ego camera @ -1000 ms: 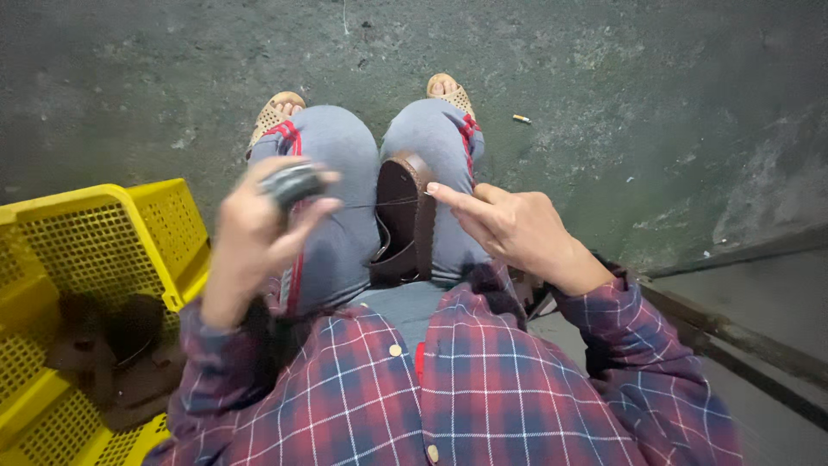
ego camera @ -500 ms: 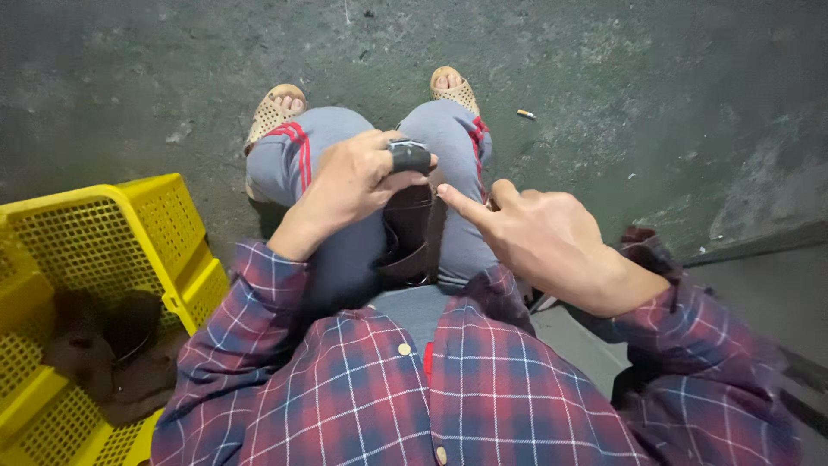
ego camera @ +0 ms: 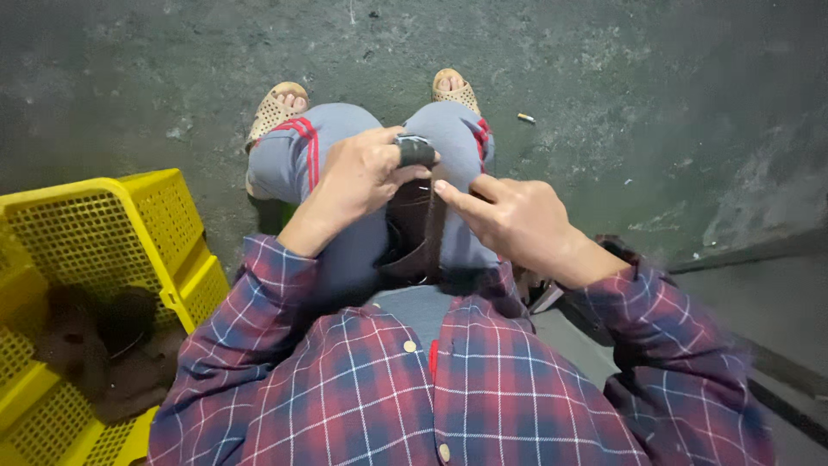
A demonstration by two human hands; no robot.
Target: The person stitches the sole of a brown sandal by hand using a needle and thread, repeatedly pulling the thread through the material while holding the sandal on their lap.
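Note:
I sit with my knees in grey trousers and a brown leather shoe piece (ego camera: 414, 237) wedged upright between them. My left hand (ego camera: 362, 177) hovers over the piece's top, its thumb wrapped in a dark guard (ego camera: 416, 151), fingers pinched together on what looks like a thin thread; a needle is too small to make out. My right hand (ego camera: 509, 220) rests on my right knee, index finger pressed against the edge of the leather piece to steady it.
A yellow perforated plastic crate (ego camera: 103, 224) stands at my left, with dark brown leather pieces (ego camera: 103, 345) inside. My sandalled feet (ego camera: 276, 108) rest on the rough grey concrete floor. A cigarette butt (ego camera: 525, 117) lies to the right. A raised ledge (ego camera: 742, 259) runs along the right.
My left hand has swung from out at the left, above my left knee, to the top of the leather piece. My right hand has stayed beside the piece.

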